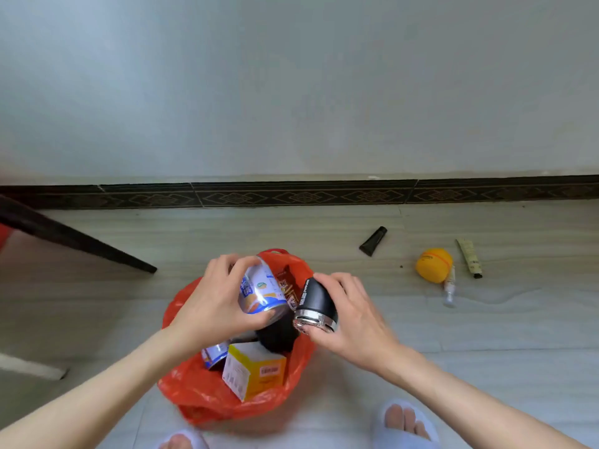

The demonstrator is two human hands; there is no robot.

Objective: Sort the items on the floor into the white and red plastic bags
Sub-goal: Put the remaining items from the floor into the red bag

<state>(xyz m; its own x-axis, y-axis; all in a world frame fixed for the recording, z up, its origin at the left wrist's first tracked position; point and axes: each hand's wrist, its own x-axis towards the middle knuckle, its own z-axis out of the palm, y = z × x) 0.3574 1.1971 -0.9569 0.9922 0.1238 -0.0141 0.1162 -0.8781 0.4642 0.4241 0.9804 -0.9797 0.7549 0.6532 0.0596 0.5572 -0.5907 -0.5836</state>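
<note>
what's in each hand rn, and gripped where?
Left hand grips a blue-and-white can round its side. Right hand holds a black device with a silver end by its black body. Both over the red bag.

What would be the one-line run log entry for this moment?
left hand: holds can | right hand: holds black device | both over red bag | floor: tubes, yellow ball

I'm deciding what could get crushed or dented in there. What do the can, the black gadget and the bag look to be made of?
The can in the left hand looks like thin metal: shiny rim, glossy printed label. The black gadget in the right hand seems matte plastic with a chrome-like perforated end. The red bag is thin, crinkled, slightly see-through plastic film.
</note>
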